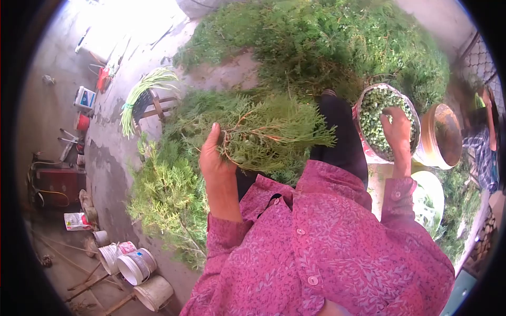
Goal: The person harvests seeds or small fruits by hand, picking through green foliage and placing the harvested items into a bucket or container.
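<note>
My left hand (215,152) is closed round the stem end of a leafy evergreen branch (274,134) with flat, feathery sprays and reddish twigs, its thumb up. The branch reaches to the right above my lap. Over on the right, my right hand (398,131) is above a bucket (363,142) nearly full of small green cones (377,105). Its thumb and forefinger are apart, close over the cones, and nothing shows between them. More cut evergreen branches (174,195) lie around my legs.
A large heap of greenery (342,42) spreads ahead. Right of the bucket are a tipped yellowish bucket (445,137) and a pale green basin (429,200). A stool (158,105) bears long green stalks (129,110). White buckets (137,266) lie at lower left.
</note>
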